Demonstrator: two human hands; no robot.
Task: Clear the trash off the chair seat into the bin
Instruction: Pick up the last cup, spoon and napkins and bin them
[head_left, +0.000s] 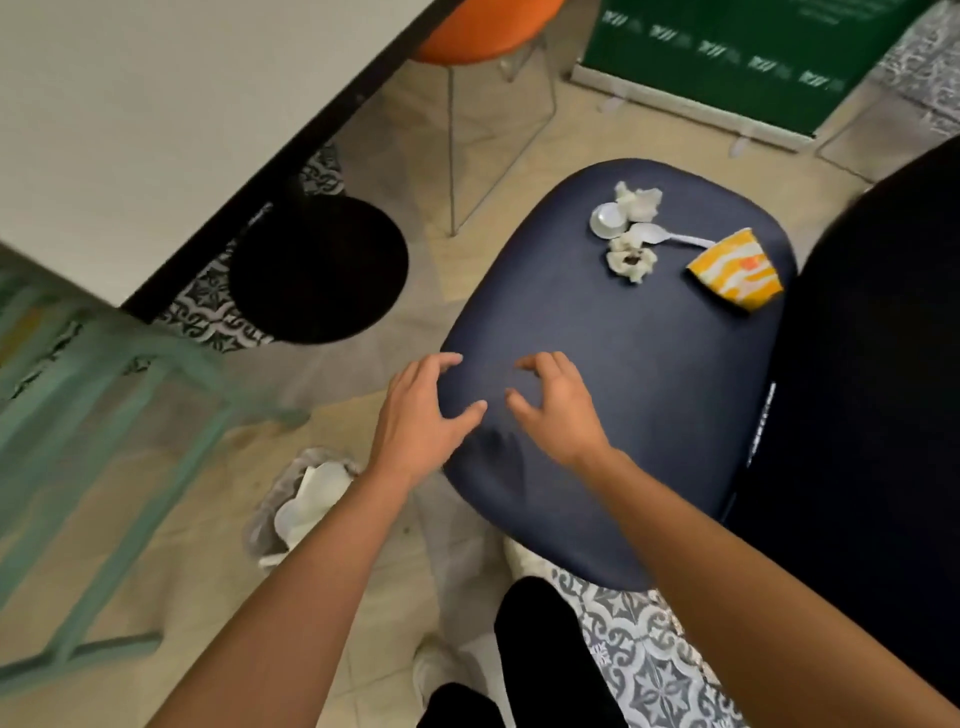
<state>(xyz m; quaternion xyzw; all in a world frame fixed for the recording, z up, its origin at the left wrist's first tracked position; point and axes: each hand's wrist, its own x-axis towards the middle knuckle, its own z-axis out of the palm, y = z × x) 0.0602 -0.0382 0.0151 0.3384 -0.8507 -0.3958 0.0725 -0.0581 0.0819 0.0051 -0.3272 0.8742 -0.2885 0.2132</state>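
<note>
A dark blue chair seat (613, 332) carries trash at its far end: a crushed yellow and white paper cup (737, 273) on its side, a white plastic spoon (662, 236), a small white lid (607, 219), and two crumpled napkins (640, 200) (631, 259). My left hand (421, 410) and my right hand (556, 402) hover over the near end of the seat, fingers loosely curled, holding nothing. A small grey bin (298, 501) with white paper in it stands on the floor to the left, partly hidden by my left forearm.
A white table (156, 130) with a round black base (319, 270) is at the left. The chair's black backrest (872, 364) rises on the right. A green frame (93, 415), an orange chair (483, 31) and a green banner (737, 57) stand around.
</note>
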